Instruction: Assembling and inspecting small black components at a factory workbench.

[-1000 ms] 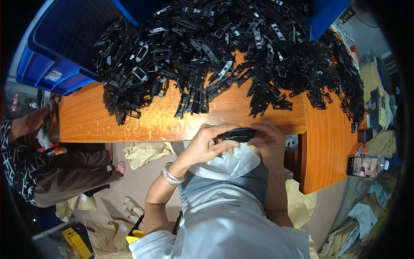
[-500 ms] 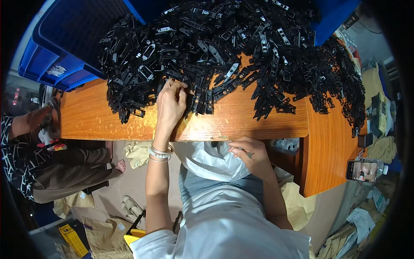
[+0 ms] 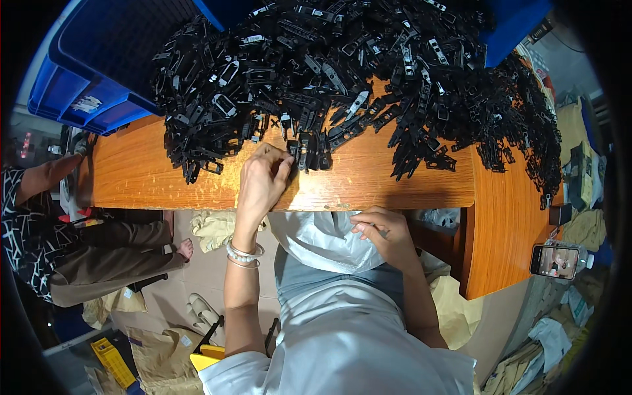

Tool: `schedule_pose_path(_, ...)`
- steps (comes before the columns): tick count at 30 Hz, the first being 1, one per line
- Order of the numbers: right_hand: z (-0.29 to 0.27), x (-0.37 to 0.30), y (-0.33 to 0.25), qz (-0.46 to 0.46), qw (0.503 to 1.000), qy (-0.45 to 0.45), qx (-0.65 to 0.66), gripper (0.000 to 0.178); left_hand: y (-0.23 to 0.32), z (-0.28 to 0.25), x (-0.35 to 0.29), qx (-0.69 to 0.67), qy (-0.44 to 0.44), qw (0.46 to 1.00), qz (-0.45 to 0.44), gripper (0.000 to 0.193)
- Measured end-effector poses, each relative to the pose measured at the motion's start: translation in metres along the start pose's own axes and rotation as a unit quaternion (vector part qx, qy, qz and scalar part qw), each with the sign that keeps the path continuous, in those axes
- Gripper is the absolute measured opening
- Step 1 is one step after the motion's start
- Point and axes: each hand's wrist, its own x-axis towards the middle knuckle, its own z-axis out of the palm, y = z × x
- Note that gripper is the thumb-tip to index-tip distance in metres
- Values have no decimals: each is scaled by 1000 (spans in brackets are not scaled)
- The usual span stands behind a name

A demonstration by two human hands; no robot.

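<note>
Black plastic clip-like parts (image 3: 276,66) lie in a wide heap on the wooden table (image 3: 395,187). At the heap's near edge is my left hand (image 3: 260,181), with its fingers curled and closed. Its thumb and fingertips touch the leftmost of a small row of black parts (image 3: 307,151); what they pinch is mostly hidden. A white plastic bag (image 3: 322,243) sits in my lap, its top under the table's front edge. My right hand (image 3: 388,234) is closed at the bag's right side, with thumb and forefinger on its rim.
A blue crate (image 3: 92,72) stands at the far left and a blue panel (image 3: 517,29) at the far right. A phone (image 3: 554,261) stands beside the table's right end. Another person's legs (image 3: 125,250) are at left. Brown paper bags (image 3: 161,359) lie on the floor.
My left hand has drawn back from the heap toward me, and parts it covered now show. My right hand stays near the bag, nearly unmoved.
</note>
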Motion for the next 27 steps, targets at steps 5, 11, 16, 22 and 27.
schedule_pose_path(5, 3, -2, 0, 9, 998, 17, 53, 15, -15, -8, 10, 111, 164, 980, -1, 13)
schedule_pose_path(11, 2, -4, -2, 11, 1000, -4, 20, 15, -23, 0, 25, 263, 147, 953, -12, 16)
schedule_pose_path(16, -6, -8, 2, 21, 998, 41, 31, 14, -24, -2, 17, 235, 148, 960, 25, 16)
schedule_pose_path(22, -55, -8, -1, -35, 930, 346, -120, 13, -24, -6, 8, 225, 210, 943, 128, 12)
schedule_pose_path(27, -92, 14, 1, -72, 803, 384, -450, 14, -7, 5, -3, -7, 194, 981, 31, 12)
